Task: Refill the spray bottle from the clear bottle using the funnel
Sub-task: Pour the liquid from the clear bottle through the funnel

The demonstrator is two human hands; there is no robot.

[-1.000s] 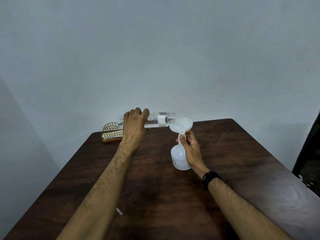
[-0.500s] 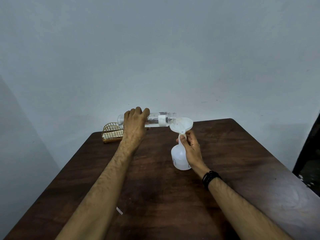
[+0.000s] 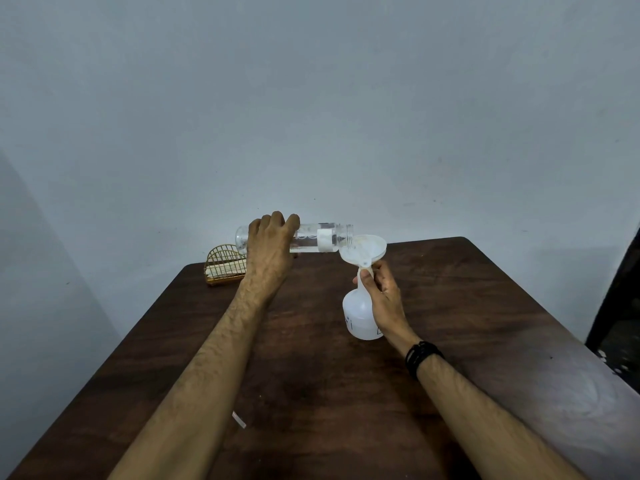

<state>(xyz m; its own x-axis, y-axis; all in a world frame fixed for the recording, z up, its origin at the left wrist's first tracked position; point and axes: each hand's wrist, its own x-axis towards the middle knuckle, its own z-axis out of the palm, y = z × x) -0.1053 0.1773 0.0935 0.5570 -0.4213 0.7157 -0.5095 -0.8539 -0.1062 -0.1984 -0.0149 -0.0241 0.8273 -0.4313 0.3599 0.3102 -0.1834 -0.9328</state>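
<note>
Left hand (image 3: 268, 252) fingers grip clear bottle (image 3: 313, 238) horizontal, mouth toward funnel (image 3: 363, 250); right hand (image 3: 382, 296) grips upright spray bottle (image 3: 356, 315) neck.

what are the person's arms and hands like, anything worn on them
Both forearms are bare to the bottom edge of the picture, with no sleeves in view, and both show dark hair. The right wrist carries a black band that looks like several thin loops. The left hand and right hand are bare: no gloves, and no rings that I can make out.
</note>
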